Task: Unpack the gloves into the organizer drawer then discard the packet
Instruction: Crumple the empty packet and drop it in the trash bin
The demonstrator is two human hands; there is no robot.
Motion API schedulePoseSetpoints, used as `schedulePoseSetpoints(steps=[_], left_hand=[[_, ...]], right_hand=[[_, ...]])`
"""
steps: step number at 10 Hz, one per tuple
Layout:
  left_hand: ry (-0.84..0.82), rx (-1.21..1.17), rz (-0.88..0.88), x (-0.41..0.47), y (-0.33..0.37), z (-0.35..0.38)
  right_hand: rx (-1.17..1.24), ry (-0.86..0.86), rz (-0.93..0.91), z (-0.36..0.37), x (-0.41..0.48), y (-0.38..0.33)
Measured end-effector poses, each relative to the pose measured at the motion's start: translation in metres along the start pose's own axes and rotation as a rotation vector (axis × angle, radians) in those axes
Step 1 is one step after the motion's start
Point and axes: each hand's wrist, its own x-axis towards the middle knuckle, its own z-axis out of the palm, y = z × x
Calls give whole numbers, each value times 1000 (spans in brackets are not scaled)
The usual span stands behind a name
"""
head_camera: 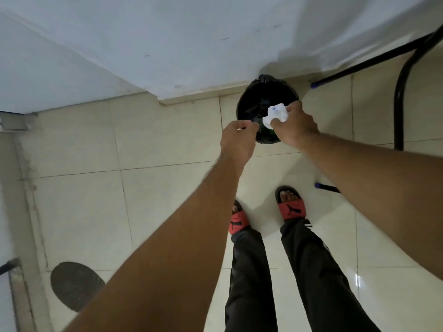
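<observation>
1. The floor (79, 200) of pale glossy tiles fills most of the frame; a white wall (143, 39) runs across the top and meets it in a step just left of centre.
2. Two bare forearms reach from the lower edge up toward the middle; below them, lower centre, stand dark trousers (282, 283) and feet in red slides (291, 207).
3. A black metal frame (400, 97), apparently a chair or stand, curves down the upper right, with blue caps on its floor ends.
4. A dark round patch (76, 285) sits on the tiles at the lower left.
5. The bin (254, 101), black and lined with a dark bag, stands on the floor against the wall, just above centre right.
6. The right hand (296, 127) is over the bin's right side, fingers closed around the packet (275, 115).
7. The left hand (237, 140) is at the bin's lower left edge, thumb and fingertips pinched narrowly together; whether they grip the liner I cannot tell.
8. The packet, crumpled and white with a small blue mark, sits directly above the bin's opening, held clear of the contents inside.
</observation>
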Motion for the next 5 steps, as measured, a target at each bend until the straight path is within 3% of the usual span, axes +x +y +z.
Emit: schedulePoseSetpoints(steps=[3,5], left_hand=[[14,54,17,87,-27,19],[-3,72,51,94,-33,35]], right_hand=[[-13,-76,42,55,85,13],[-40,21,-85,65,81,27]])
